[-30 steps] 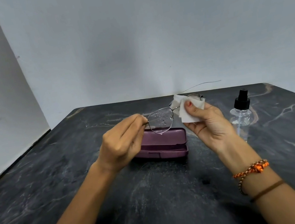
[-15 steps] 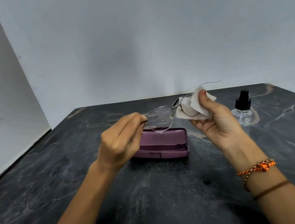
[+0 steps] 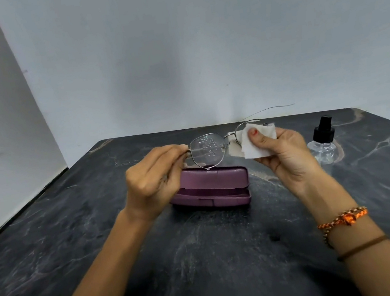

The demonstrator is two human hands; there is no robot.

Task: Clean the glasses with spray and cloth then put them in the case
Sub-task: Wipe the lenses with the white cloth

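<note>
So at this point we had the glasses (image 3: 217,147) up in the air over the tabletop (image 3: 76,247), right above the purple case (image 3: 211,189), which was sitting shut. Our left hand (image 3: 154,181) pinched the frame at its left hinge, so that grip was grasping the glasses. Our right hand (image 3: 284,155) had the white cloth (image 3: 257,143) folded around the right lens, thumb pressing it on from the front, so that grip was grasping the cloth.

What changed over the last second: the cloth had shifted on the right lens, first with the thumb near the bridge, then swung out with the cloth sticking up, and now it was back flat over the lens. Looked to us like proper rubbing strokes, so the wiping step was well underway on that side.

The left lens was a different story, it was covered in spray droplets and one drop hung off its bottom rim over the case. We figured that lens came next, then opening the case.

The spray bottle (image 3: 324,143) stood on the tabletop just to the right of our right hand, not touched by anything
</note>
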